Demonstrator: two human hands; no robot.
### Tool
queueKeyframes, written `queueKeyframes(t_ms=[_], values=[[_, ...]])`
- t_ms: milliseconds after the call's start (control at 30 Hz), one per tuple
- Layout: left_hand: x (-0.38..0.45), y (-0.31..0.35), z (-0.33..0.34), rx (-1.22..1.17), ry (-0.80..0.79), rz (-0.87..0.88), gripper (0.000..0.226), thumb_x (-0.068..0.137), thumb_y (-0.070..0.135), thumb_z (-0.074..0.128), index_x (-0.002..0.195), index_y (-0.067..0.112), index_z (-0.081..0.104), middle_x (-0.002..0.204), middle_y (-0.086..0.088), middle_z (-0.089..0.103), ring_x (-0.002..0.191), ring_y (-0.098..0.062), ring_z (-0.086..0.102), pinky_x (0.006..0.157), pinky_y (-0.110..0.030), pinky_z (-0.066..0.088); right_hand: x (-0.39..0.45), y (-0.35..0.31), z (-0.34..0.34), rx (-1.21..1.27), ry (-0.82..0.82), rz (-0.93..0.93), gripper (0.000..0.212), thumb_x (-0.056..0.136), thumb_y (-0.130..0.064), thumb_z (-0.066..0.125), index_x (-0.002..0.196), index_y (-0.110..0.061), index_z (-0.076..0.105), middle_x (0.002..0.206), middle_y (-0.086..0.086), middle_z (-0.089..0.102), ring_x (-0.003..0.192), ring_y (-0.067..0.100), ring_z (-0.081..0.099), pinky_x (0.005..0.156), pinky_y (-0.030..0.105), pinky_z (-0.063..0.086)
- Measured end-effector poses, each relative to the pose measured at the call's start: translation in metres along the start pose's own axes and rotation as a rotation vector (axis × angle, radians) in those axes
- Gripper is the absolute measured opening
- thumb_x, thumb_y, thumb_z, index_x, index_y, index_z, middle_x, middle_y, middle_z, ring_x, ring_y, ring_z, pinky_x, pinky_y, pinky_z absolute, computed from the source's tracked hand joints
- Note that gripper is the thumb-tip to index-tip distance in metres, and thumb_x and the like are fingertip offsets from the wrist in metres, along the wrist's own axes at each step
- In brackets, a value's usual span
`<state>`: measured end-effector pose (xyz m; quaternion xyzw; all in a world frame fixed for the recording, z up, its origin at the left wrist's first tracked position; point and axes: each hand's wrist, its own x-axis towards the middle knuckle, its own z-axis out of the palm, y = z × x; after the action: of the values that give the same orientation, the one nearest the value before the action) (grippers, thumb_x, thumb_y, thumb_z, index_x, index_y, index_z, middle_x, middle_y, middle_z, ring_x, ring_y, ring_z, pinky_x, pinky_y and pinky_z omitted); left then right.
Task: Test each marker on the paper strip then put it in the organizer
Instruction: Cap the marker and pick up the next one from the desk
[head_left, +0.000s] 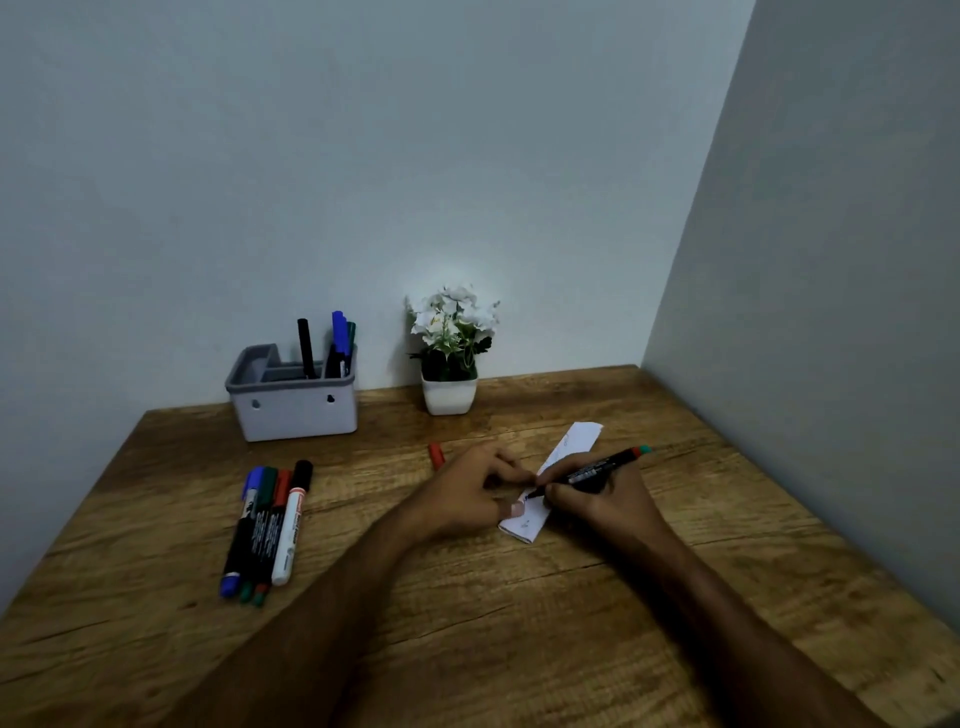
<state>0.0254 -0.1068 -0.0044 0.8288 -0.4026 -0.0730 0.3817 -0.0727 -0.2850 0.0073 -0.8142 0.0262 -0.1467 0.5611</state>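
Two bare forearms reach in from the bottom edge and meet over the paper strip (563, 470), which lies slantwise on the wooden desk (519, 649). Nearest the strip, the right hand (605, 496) has its fingers curled round a black marker (597, 470), holding it like a pen with the tip down on the paper and its red and green end pointing away to the right. Close beside it, the left hand (467, 493) rests with loosely curled fingers whose tips press the near end of the strip to the desk. Faint scribbles show on the paper around the tip. Just beyond the left hand lies a red cap (436, 453), alone on the wood.

Further left, four markers (265, 530) lie side by side, touching: blue, green, red, and a white one with a black cap. Print runs along their barrels, but it is too small to read. Behind them, against the wall, stands the grey organizer (293, 410), with a black, a blue and a green marker upright in its rear compartments. To its right sits a small white pot of white flowers (451, 353).

Brown, knotted grain runs across the desk, which fills a corner between two plain pale grey walls (363, 156).
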Motion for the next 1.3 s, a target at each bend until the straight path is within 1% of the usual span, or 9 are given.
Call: queueKeyframes(t_ms=[133, 267, 433, 567, 733, 867, 1000, 1133, 1300], values=[[0.0, 0.001, -0.001, -0.005, -0.041, -0.04, 0.046, 0.079, 0.021, 0.079, 0.124, 0.022, 0.068, 0.123, 0.015, 0.053, 0.116, -0.001, 0.05, 0.098, -0.015, 0.041, 0.0, 0.003, 0.005, -0.067, -0.003, -0.05, 0.012, 0.083, 0.006, 0.07, 0.08, -0.003, 0.076, 0.082, 0.005, 0.078, 0.08, 0.013, 0.075, 0.074, 0.027, 0.062], [0.001, 0.0, 0.001, 0.031, -0.049, -0.038, 0.052, 0.079, 0.022, 0.078, 0.129, 0.024, 0.065, 0.124, 0.015, 0.051, 0.119, -0.002, 0.046, 0.103, -0.021, 0.041, -0.002, 0.005, 0.006, -0.095, -0.015, -0.064, 0.013, 0.082, 0.004, 0.071, 0.075, -0.006, 0.075, 0.073, -0.001, 0.076, 0.071, 0.007, 0.073, 0.064, 0.019, 0.055], [0.0, -0.003, 0.005, 0.053, -0.023, -0.026, 0.052, 0.077, 0.024, 0.079, 0.127, 0.024, 0.065, 0.123, 0.015, 0.05, 0.122, -0.005, 0.045, 0.108, -0.031, 0.042, -0.001, 0.006, 0.007, -0.156, -0.025, -0.101, 0.015, 0.081, 0.003, 0.071, 0.072, -0.009, 0.076, 0.073, -0.002, 0.076, 0.072, 0.009, 0.073, 0.065, 0.02, 0.056], [-0.001, 0.0, 0.006, 0.06, -0.009, -0.033, 0.052, 0.078, 0.023, 0.079, 0.128, 0.022, 0.065, 0.123, 0.017, 0.049, 0.122, -0.004, 0.045, 0.107, -0.027, 0.042, 0.0, 0.007, 0.008, -0.178, -0.027, -0.099, 0.016, 0.079, 0.006, 0.069, 0.066, -0.004, 0.072, 0.065, -0.003, 0.071, 0.062, 0.002, 0.066, 0.059, 0.017, 0.049], [-0.002, 0.002, 0.006, 0.081, 0.004, -0.025, 0.05, 0.078, 0.023, 0.078, 0.126, 0.023, 0.065, 0.123, 0.017, 0.049, 0.121, -0.004, 0.044, 0.106, -0.031, 0.044, 0.0, 0.006, 0.009, -0.159, -0.017, -0.097, 0.013, 0.082, 0.003, 0.07, 0.073, -0.005, 0.074, 0.074, 0.001, 0.076, 0.071, 0.008, 0.072, 0.063, 0.02, 0.056], [-0.004, 0.004, 0.008, 0.111, -0.005, -0.012, 0.053, 0.081, 0.023, 0.075, 0.132, 0.023, 0.062, 0.125, 0.016, 0.046, 0.123, -0.004, 0.04, 0.108, -0.029, 0.041, 0.001, 0.007, 0.008, -0.186, -0.003, -0.094, 0.015, 0.08, 0.003, 0.069, 0.068, -0.005, 0.072, 0.067, -0.001, 0.073, 0.064, 0.004, 0.068, 0.058, 0.019, 0.051], [-0.003, 0.008, 0.007, 0.14, -0.003, -0.014, 0.053, 0.082, 0.022, 0.074, 0.134, 0.02, 0.06, 0.127, 0.013, 0.045, 0.125, -0.006, 0.037, 0.108, -0.028, 0.039, -0.001, 0.007, 0.008, -0.191, -0.029, -0.086, 0.019, 0.082, 0.003, 0.068, 0.068, -0.009, 0.073, 0.068, -0.007, 0.073, 0.066, 0.002, 0.069, 0.06, 0.014, 0.05], [-0.003, 0.008, 0.008, 0.141, -0.008, -0.023, 0.052, 0.083, 0.021, 0.073, 0.133, 0.02, 0.06, 0.129, 0.014, 0.046, 0.125, -0.006, 0.037, 0.108, -0.028, 0.038, 0.003, 0.008, 0.009, -0.182, 0.02, -0.07, 0.018, 0.083, 0.003, 0.068, 0.071, -0.008, 0.075, 0.07, -0.003, 0.075, 0.067, 0.004, 0.071, 0.059, 0.014, 0.05], [-0.003, 0.007, 0.008, 0.159, 0.0, -0.013, 0.051, 0.082, 0.022, 0.074, 0.131, 0.02, 0.062, 0.127, 0.016, 0.045, 0.124, -0.004, 0.036, 0.107, -0.028, 0.039, 0.003, 0.009, 0.009, -0.181, 0.017, -0.08, 0.018, 0.084, 0.004, 0.067, 0.071, -0.006, 0.074, 0.072, -0.001, 0.075, 0.066, 0.001, 0.07, 0.059, 0.013, 0.049]])
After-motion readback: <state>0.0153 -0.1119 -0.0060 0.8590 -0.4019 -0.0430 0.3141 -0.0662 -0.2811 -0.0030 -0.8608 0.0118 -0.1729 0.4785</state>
